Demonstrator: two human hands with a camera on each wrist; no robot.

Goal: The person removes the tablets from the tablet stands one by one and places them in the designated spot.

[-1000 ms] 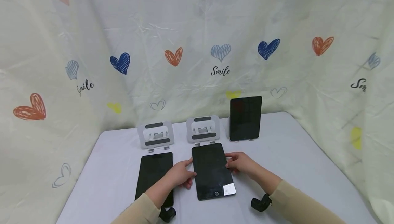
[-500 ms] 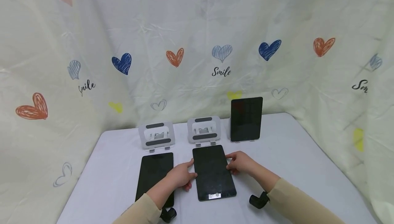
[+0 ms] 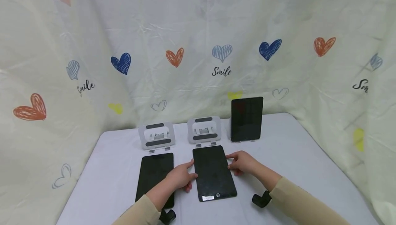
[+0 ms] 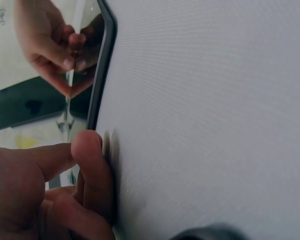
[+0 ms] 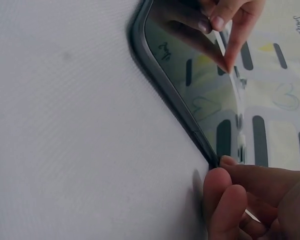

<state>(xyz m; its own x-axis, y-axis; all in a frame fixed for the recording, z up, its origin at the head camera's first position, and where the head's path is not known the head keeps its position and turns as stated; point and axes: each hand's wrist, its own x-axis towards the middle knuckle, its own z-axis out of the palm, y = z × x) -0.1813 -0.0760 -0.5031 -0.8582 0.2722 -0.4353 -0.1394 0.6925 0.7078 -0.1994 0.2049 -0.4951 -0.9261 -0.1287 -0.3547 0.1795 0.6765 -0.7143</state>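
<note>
Held tablet [image 3: 214,173] lengthwise, top away-left; seemingly flat.

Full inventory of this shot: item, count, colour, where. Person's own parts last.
table: 1, white, centre
backdrop: 1, cream with printed hearts and "Smile", behind table
left stand: 1, light grey with dark pads, back left
middle stand: 1, same colours, back middle
upright tablet: 1, black, back right, support mostly hidden
left tablet: 1, black, in front of left stand
middle tablet: 1, black, in front of middle stand
sleeves: 2, beige, lower edge
wrist devices: 2, black, by the cuffs
left hand: 1, bare, at middle tablet's left edge
right hand: 1, bare, at its right edge
</note>
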